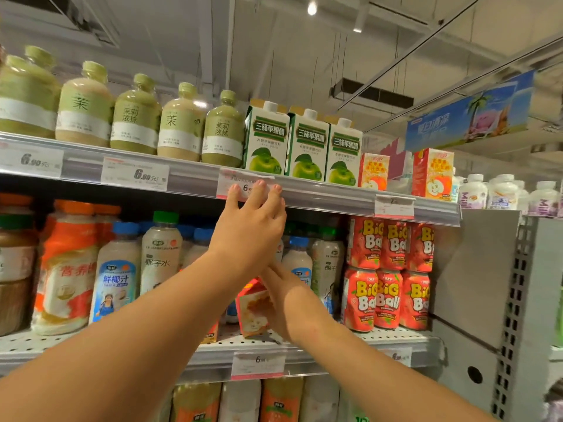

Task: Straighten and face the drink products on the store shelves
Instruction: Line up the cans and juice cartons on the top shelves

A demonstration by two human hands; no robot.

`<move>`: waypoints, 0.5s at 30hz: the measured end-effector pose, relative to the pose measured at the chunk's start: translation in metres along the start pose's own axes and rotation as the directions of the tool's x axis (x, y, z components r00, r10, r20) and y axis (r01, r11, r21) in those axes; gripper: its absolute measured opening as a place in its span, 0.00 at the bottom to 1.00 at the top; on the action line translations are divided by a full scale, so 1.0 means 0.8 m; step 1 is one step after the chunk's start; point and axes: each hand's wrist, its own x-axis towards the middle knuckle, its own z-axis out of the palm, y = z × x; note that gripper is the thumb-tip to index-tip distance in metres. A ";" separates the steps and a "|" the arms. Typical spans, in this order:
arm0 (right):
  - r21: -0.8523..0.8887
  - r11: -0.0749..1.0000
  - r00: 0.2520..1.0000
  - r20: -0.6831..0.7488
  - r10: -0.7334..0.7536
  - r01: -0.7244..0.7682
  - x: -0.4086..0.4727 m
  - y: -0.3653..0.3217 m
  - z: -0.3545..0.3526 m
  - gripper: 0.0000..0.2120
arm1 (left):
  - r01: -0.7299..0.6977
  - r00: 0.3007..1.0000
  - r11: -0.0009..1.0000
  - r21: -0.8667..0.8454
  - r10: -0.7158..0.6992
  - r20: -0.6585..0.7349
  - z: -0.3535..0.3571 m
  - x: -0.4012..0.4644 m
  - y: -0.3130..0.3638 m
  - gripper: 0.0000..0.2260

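Note:
My left hand (251, 222) reaches up with straight fingers, and its fingertips touch the price strip of the top shelf (320, 196), just below the green apple cartons (266, 141). Lower down, my right hand (281, 303) grips a small orange-and-white juice carton (254, 309), tilted, just above the middle shelf (304, 339). Two matching small orange cartons (373, 172) stand upright on the top shelf to the right of the apple cartons. Green tea bottles (182, 126) line the top shelf on the left.
Coconut drink bottles (114, 275) and large orange-labelled bottles (65, 269) fill the middle shelf on the left. Stacked red Big Ball cans (387, 272) stand at its right end. A grey upright panel (475, 284) closes the bay on the right, with white bottles (499, 193) beyond.

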 end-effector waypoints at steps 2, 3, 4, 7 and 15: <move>-0.080 0.992 0.994 -0.044 -0.098 0.094 -0.023 0.013 -0.024 0.33 | -0.015 0.999 0.997 0.070 0.012 0.031 -0.010 0.005 0.005 0.28; -0.094 0.988 0.990 -0.061 -0.126 0.120 -0.033 0.021 -0.038 0.34 | -0.009 0.999 0.996 0.087 0.005 0.043 -0.016 0.009 0.009 0.27; -0.096 0.985 0.986 -0.073 -0.151 0.144 -0.043 0.030 -0.053 0.33 | 0.003 0.999 0.996 0.086 -0.006 0.038 -0.022 0.013 0.014 0.26; -0.118 0.974 0.974 -0.090 -0.207 0.196 -0.071 0.064 -0.099 0.31 | -0.037 0.999 0.998 0.054 0.038 -0.035 -0.031 0.032 0.034 0.25; -0.180 0.964 0.956 -0.179 -0.230 0.198 -0.115 0.168 -0.210 0.34 | -0.083 0.996 0.994 0.073 0.081 0.038 -0.019 0.100 0.127 0.36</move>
